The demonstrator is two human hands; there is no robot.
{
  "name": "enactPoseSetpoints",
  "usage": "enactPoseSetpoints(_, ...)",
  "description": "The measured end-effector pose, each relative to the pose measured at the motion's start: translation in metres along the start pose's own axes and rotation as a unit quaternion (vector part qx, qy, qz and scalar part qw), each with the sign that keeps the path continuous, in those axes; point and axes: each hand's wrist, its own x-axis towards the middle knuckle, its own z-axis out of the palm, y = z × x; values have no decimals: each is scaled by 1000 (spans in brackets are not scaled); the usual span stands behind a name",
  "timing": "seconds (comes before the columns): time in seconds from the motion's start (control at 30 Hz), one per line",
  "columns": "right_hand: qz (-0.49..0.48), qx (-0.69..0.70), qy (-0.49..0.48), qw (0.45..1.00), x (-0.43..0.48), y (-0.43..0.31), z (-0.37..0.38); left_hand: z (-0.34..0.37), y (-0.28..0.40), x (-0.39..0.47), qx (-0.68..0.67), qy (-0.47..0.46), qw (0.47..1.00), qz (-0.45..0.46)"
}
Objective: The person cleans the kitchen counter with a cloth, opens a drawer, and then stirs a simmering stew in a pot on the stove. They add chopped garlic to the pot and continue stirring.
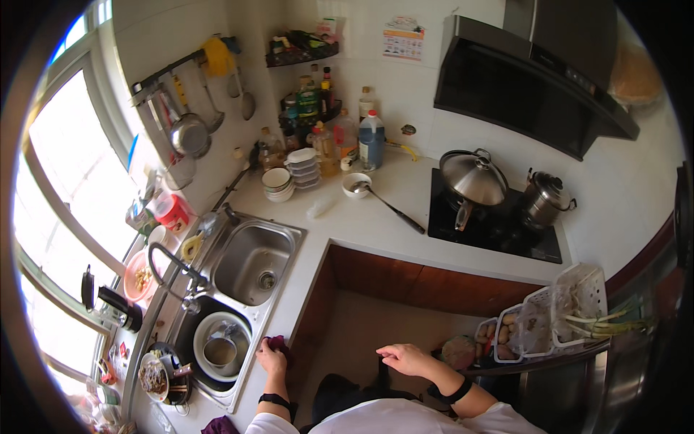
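Note:
My left hand (272, 358) grips a dark purple cloth (278, 343) at the counter's front edge, beside the double stainless steel sink (300, 230). Part of the cloth hangs over the edge. My right hand (404, 359) hovers over the floor in front of me, holding nothing, its fingers loosely bent. In the nearer basin sits a white plastic basin (201, 331) with a metal pot (221, 352) in it. The farther sink bowl (246, 260) shows its drain. A second purple cloth (219, 426) lies on the counter at the bottom of the view.
A curved faucet (195, 279) stands over the sink. Left of the basin is a bowl of dark food (153, 378). A ladle (396, 210) rests in a white bowl (355, 185). A lidded wok (474, 179) and a steel pot (545, 200) stand on the cooktop; vegetable baskets (580, 309) are right.

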Motion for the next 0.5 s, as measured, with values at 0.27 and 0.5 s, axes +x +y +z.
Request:
enactPoseSetpoints(0.27, 99, 51, 28, 993, 7, 66, -52, 67, 94, 91, -21, -55, 998, 20)
enactPoseSetpoints(0.5, 199, 89, 120, 969, 45, 88, -135, 155, 286, 175, -210, -18, 952, 222)
